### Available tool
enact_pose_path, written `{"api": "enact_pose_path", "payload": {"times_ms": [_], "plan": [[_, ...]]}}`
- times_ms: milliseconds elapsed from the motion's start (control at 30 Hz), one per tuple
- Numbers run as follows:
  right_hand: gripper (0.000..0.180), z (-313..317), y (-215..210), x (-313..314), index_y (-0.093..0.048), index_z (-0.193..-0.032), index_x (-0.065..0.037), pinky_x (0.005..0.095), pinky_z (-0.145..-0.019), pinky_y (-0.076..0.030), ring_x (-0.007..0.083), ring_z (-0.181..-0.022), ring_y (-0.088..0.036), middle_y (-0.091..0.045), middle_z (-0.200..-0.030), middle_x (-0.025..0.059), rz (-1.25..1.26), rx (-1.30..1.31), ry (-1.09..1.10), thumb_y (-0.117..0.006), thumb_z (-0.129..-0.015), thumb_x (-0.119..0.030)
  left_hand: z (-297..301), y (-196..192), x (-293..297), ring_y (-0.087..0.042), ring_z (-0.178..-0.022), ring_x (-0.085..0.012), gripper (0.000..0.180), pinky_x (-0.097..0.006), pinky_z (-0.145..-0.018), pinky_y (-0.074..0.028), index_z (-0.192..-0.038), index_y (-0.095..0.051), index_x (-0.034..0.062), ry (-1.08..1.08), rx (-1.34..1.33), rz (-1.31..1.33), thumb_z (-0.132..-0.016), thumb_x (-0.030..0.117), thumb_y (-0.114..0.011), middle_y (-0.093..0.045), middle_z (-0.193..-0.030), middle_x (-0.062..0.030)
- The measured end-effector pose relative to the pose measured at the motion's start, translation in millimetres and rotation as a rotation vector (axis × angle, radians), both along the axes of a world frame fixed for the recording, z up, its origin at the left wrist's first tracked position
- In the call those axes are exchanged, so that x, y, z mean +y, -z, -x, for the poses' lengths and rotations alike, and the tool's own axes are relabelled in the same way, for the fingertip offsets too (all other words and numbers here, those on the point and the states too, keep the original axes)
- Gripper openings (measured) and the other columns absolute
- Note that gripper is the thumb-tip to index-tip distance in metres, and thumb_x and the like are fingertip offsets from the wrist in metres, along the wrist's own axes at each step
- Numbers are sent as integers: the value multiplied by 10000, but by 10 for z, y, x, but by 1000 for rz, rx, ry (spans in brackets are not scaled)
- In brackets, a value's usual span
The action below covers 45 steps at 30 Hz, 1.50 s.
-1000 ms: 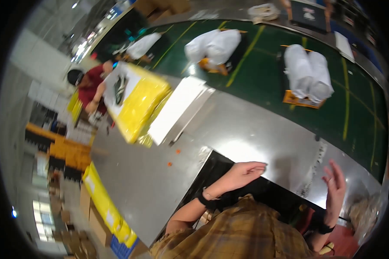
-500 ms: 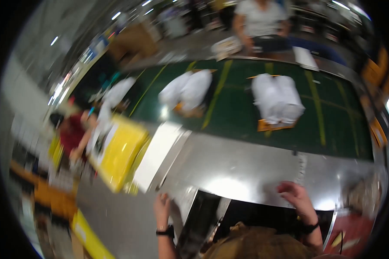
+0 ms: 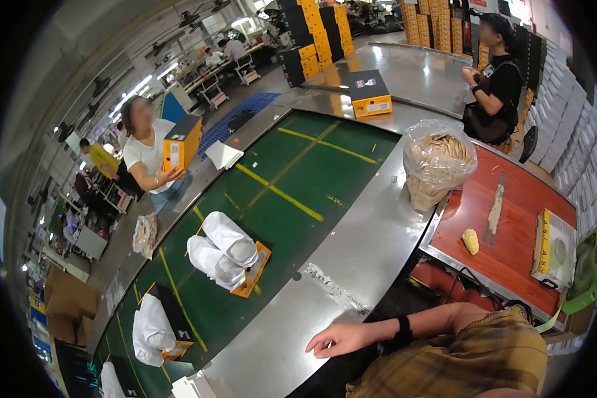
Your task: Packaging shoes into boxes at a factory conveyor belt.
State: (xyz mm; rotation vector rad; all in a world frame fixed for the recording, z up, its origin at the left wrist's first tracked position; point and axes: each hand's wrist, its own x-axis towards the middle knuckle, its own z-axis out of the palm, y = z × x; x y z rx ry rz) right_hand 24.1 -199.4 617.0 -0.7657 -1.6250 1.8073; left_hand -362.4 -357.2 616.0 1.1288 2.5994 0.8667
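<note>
My right hand (image 3: 338,339) is over the steel ledge beside the green conveyor belt, palm down, with its fingers loosely bent and apart. It holds nothing, and a black band circles the wrist. Closest to it on the ledge is a worn white tape strip (image 3: 335,289). My left hand is out of view. Across the ledge, a pair of white paper-wrapped bundles (image 3: 224,249) lies on a black and orange box (image 3: 253,273) on the belt (image 3: 292,176). Another wrapped pair (image 3: 154,330) lies on a box further left.
A co-worker opposite holds an orange and black box (image 3: 181,142). Another box (image 3: 369,94) stands at the belt's far end. A clear bag of brown paper wads (image 3: 438,162) is at the right, beside a red table (image 3: 504,219). A person in black stands behind it.
My view has swung to the right. My left hand and the yellow package have gone out of view. The co-worker opposite now holds a box up.
</note>
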Motion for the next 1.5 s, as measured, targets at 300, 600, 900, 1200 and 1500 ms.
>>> {"api": "enact_pose_path", "payload": {"times_ms": [300, 600, 900, 1200, 1500], "plan": [[316, 283, 85, -104, -594, -1165, 2, 241, -853, -465, 68, -937, -585, -667, -987, 21, 143, 261, 212, -642, -930, -203, -2231, -908, 1004, -583, -701, -245, 72, -328, -672, -483, -899, -674, -27, 769, -165, -447, -839, 11, -664, -598, -785, -130], [127, -191, -426, -38, -626, -1019, -14, 238, -833, -468, 61, -916, -571, -646, -960, 13, 218, 340, 485, -618, -932, -106, -2514, -1021, 1555, -653, -730, -260, 169, -305, -656, -515, -916, -693, 23, 1076, -126, -593, -769, -60, -689, -659, -817, -130], [111, -66, -546, 33, -605, -1033, -43, 318, -829, -465, 140, -855, -564, -608, -975, 42, 493, 750, 364, -581, -955, -118, -2145, -907, 1528, -596, -850, -109, 128, -225, -738, -485, -985, -672, -43, 856, -608, -476, -866, -40, -625, -644, -967, -79], [118, 79, -581, -95, -616, -1008, -46, 250, -805, -454, 89, -845, -551, -605, -933, 1, 371, 537, 382, -589, -958, -150, -2208, -892, 1385, -610, -866, -120, 115, -239, -789, -488, -973, -675, -54, 873, -1066, -470, -893, 20, -637, -647, -987, -89], [135, 115, -655, -72, -614, -949, -47, 223, -784, -435, 48, -841, -524, -596, -910, -29, 203, 365, 462, -597, -954, -181, -2183, -776, 1430, -553, -778, -97, 158, -225, -698, -448, -997, -652, -40, 848, -1066, -408, -925, 98, -628, -638, -914, -55]]}}
